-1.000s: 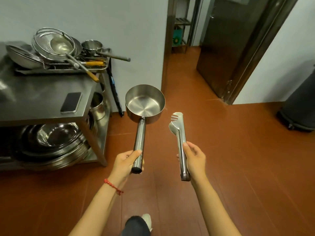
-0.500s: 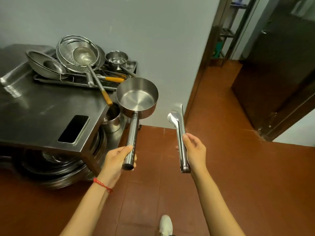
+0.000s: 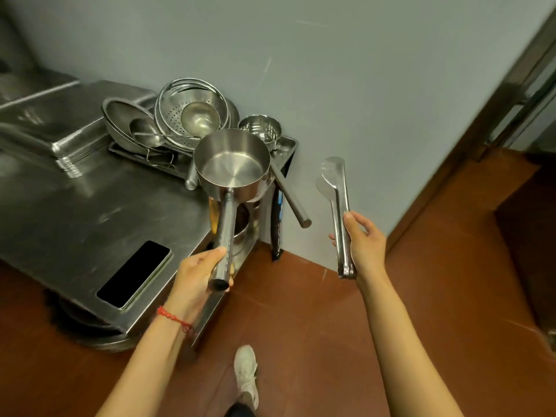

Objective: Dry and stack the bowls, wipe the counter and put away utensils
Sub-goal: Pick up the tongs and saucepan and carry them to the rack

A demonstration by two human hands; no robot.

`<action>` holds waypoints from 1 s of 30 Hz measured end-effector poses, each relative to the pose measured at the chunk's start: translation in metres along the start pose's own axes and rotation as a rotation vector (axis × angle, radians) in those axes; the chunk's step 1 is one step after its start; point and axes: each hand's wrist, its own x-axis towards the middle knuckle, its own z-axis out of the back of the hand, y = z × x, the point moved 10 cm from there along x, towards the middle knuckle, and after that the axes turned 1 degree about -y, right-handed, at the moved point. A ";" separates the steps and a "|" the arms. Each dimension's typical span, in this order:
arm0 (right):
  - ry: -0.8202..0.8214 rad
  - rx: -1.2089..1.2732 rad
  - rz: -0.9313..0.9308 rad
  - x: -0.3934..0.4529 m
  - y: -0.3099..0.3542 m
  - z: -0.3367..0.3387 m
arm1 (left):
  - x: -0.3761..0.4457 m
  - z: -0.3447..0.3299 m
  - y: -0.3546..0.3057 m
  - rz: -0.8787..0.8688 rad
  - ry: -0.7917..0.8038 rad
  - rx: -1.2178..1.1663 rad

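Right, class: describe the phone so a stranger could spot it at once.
Find the steel counter on the left. At its near corner, by the left hand, lies the phone, face up. It is the only flat black thing among shiny metal.

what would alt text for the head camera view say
A person's left hand holds a steel saucepan by its handle and the right hand holds steel tongs, both above a red floor beside a steel table. Strainers are piled at the table's back, and a phone lies near its front edge.
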 end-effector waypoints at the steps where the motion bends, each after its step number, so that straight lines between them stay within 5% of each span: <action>1: 0.007 0.000 0.004 0.017 0.003 -0.011 | 0.017 0.001 -0.005 -0.004 -0.012 -0.005; 12: 0.055 -0.059 0.002 0.186 0.032 -0.143 | 0.197 0.016 -0.076 -0.014 -0.156 0.011; 30: 0.224 -0.227 -0.171 0.371 -0.014 -0.295 | 0.358 0.022 -0.083 0.099 -0.328 -0.122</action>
